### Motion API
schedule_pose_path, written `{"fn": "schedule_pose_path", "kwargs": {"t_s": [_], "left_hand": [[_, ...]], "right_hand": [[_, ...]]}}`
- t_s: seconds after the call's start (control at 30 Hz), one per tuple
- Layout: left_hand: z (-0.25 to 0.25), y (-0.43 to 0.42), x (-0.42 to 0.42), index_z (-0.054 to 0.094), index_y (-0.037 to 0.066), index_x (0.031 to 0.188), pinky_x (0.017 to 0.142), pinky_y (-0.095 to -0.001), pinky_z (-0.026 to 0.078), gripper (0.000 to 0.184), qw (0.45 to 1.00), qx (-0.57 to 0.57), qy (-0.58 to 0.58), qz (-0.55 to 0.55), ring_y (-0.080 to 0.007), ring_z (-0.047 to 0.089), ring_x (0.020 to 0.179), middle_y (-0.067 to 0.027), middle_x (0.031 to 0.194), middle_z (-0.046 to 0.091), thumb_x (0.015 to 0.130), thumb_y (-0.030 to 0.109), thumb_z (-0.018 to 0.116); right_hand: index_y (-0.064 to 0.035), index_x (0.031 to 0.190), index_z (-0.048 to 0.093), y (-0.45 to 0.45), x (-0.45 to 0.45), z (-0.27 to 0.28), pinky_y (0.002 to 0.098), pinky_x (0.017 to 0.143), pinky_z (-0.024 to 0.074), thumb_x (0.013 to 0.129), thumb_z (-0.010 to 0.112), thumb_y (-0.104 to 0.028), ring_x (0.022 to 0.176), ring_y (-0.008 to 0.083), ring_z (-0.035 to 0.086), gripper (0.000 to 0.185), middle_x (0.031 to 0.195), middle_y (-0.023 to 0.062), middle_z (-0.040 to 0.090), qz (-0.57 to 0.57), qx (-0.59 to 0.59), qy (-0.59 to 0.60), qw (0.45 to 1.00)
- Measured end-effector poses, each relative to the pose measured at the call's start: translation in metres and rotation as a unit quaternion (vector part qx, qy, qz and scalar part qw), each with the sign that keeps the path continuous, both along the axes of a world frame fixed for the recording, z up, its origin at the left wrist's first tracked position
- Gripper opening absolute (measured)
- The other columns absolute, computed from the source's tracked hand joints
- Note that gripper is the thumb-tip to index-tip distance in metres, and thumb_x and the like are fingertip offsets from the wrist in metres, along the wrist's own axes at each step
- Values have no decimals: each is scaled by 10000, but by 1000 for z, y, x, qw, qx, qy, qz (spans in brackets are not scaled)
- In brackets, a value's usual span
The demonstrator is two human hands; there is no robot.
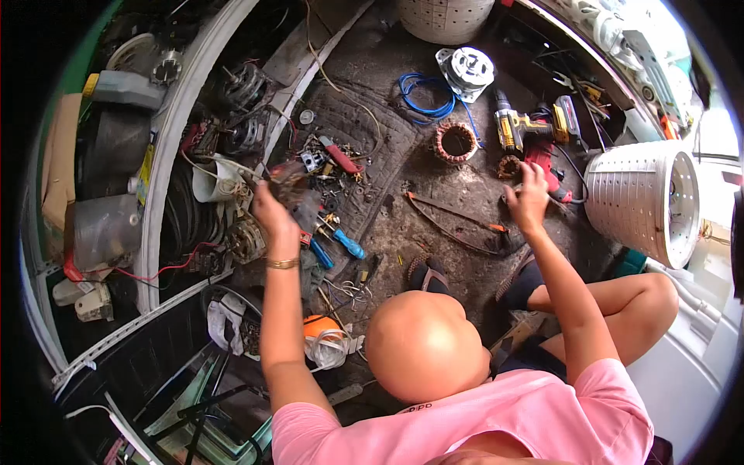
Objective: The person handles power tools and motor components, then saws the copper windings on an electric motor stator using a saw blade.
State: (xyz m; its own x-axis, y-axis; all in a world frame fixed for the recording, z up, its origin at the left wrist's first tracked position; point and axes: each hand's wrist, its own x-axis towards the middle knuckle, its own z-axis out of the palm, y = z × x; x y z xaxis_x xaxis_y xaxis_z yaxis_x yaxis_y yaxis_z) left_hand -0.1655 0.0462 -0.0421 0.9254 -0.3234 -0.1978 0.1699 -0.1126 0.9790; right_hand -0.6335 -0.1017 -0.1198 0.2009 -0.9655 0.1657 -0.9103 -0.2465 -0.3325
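Observation:
My left hand (275,213) is at the left, closed around the edge of a blurred dark-brown object (289,184) whose kind I cannot make out. Loose small parts, a red-handled tool (341,157) and a blue-handled screwdriver (349,243) lie around it. On the right, my right hand (528,203) hovers with fingers apart, nearest a small copper-coloured ring (508,166) and a red power tool (552,174). A yellow and black drill (515,128) lies just beyond. Further in sits a stator with copper windings (456,143), beside a coil of blue wire (428,97).
A white-topped motor (469,70) stands at the back. White perforated drums are at the right (643,198) and top (446,17). A hacksaw-like frame (453,221) lies mid-floor. Old motors (246,84) crowd the left. An orange round item (322,325) sits near my left arm.

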Motion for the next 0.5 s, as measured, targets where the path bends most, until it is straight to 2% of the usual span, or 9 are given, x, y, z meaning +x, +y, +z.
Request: {"fn": "schedule_pose_path", "kwargs": {"t_s": [0.03, 0.1, 0.13, 0.17, 0.23, 0.27, 0.3, 0.37, 0.5], "left_hand": [[-4, -6, -15, 603, 49, 1098, 844, -366, 494, 354, 989, -68, 133, -15, -223, 620, 946, -64, 1055, 638, 982, 369, 505], [-3, -8, -48, 563, 84, 1176, 903, -406, 482, 416, 955, -110, 263, -84, -219, 591, 1032, -40, 1144, 613, 965, 440, 521], [-21, -5, -50, 569, 125, 1187, 869, -420, 469, 422, 947, -79, 303, -74, -193, 556, 1075, -19, 1195, 593, 958, 477, 521], [-9, -9, -67, 583, 164, 1167, 810, -384, 446, 370, 936, -61, 340, -63, -161, 546, 1031, 3, 1152, 609, 951, 462, 542], [-5, -8, -82, 597, 166, 1144, 758, -350, 419, 345, 925, -52, 353, -129, -151, 546, 965, 6, 1100, 624, 938, 443, 577], [-2, -7, -91, 623, 179, 1103, 740, -315, 426, 268, 925, -48, 350, -138, -137, 544, 912, 26, 1011, 635, 945, 392, 581], [-3, -5, -95, 625, 179, 1097, 744, -315, 425, 260, 925, -43, 346, -153, -128, 543, 909, 29, 1014, 636, 942, 385, 588], [-6, -1, -104, 631, 180, 1085, 751, -313, 422, 244, 923, -34, 338, -183, -110, 541, 904, 35, 1021, 638, 937, 371, 601], [-8, -6, -123, 640, 155, 1072, 683, -281, 438, 234, 914, -44, 362, -178, -93, 519, 752, 36, 902, 634, 946, 347, 597]], "right_hand": [[-163, 1286, 522, -5, 16, 2, 471, 883, 449, 649, 814, -211, 1164, 366, 488, 702, 1387, 173, 417, 60, -8, -27, 998], [-199, 1262, 546, -19, 52, 3, 491, 966, 382, 652, 831, -263, 1301, 378, 372, 676, 1477, 187, 310, 152, 0, -13, 988], [-241, 1269, 545, -26, 70, 0, 509, 957, 372, 632, 845, -313, 1343, 376, 307, 708, 1507, 188, 251, 163, 10, 21, 986], [-260, 1265, 550, -34, 84, -10, 508, 953, 363, 622, 850, -350, 1362, 393, 266, 715, 1526, 186, 211, 173, 20, 32, 984], [-294, 1201, 608, -46, 102, -19, 565, 960, 343, 628, 837, -403, 1395, 417, 213, 627, 1558, 180, 155, 194, 48, 99, 975], [-281, 1153, 646, -44, 109, -21, 562, 979, 334, 631, 835, -385, 1398, 420, 213, 565, 1567, 181, 142, 195, 78, 123, 970], [-268, 1106, 684, -45, 114, -22, 559, 998, 326, 633, 833, -366, 1402, 423, 214, 505, 1576, 181, 129, 197, 106, 147, 964], [-237, 1008, 728, -43, 118, -51, 569, 1004, 319, 647, 823, -329, 1416, 421, 192, 384, 1578, 175, 131, 167, 47, 124, 977], [-182, 887, 756, -26, 117, -50, 612, 998, 317, 691, 754, -271, 1407, 407, 227, 215, 1564, 139, 214, 181, 23, 61, 981]]}}
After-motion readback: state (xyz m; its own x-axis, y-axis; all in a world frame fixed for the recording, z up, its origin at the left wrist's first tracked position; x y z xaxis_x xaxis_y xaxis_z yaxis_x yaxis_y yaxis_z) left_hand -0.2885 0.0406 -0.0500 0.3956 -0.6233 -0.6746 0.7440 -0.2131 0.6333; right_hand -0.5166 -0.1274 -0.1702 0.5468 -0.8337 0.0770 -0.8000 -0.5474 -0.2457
